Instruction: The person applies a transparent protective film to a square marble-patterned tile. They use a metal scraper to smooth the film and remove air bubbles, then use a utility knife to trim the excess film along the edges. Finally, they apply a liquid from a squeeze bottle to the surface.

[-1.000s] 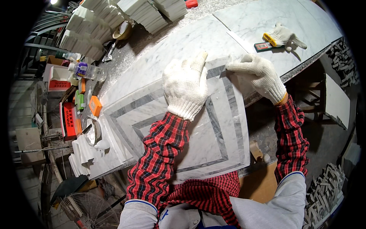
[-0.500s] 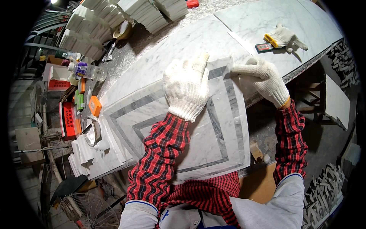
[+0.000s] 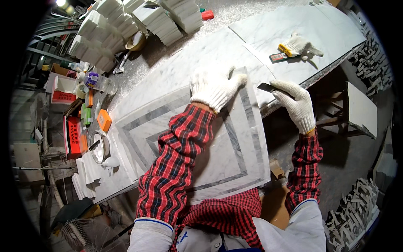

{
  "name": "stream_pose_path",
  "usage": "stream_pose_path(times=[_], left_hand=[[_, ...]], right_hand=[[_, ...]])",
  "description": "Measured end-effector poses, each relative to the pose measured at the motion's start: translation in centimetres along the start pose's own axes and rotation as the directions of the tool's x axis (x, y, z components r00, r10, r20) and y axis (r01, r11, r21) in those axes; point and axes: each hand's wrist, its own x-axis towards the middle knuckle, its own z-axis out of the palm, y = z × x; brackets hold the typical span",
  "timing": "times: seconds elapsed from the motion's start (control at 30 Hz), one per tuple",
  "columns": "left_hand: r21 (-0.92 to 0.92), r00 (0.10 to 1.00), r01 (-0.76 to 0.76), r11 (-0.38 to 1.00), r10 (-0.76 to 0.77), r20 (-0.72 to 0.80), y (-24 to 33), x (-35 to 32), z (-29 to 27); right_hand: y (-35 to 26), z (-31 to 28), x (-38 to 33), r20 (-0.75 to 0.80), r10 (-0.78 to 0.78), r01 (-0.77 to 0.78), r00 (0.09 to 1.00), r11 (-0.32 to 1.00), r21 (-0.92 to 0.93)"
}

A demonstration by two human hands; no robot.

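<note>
A square white marble panel with grey inlaid border strips lies on the workbench in front of me. My left hand, in a white knit glove, presses flat on the panel's far part, fingers spread. My right hand, also gloved, grips a small dark flat blade just off the panel's right far corner, at the bench edge. Both forearms wear red plaid sleeves.
Large marble slabs cover the bench beyond. A spare glove and a yellow-handled tool lie far right. Stacks of white tiles stand at the back. Bottles, an orange box and a tape roll sit left.
My right hand has pulled back off the panel's far right corner toward the bench edge, and the dark blade now shows in it. My left hand stays pressed on the panel.
</note>
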Motion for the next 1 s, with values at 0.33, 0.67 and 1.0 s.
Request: stream_pose_path(times=[0.33,0.67,1.0], left_hand=[[0.090,0.925,-0.064,0.994,0.093,-0.369,-7.3,-3.4,-2.8],[0.214,0.873,0.124,0.969,-0.004,-0.488,-16.0,-24.4,-3.6],[0.022,0.855,0.144,0.989,-0.113,-0.506,-17.3,-31.2,1.3]], right_hand=[[-4.5,4.8,-8.8,-0.197,0.507,-0.368,0.839,0.795,0.482],[-5.1,8.6,-10.7,-0.234,0.454,-0.337,0.860,0.848,0.410],[-4.5,9.9,-6.2,-0.221,0.300,-0.240,0.928,0.935,0.261]])
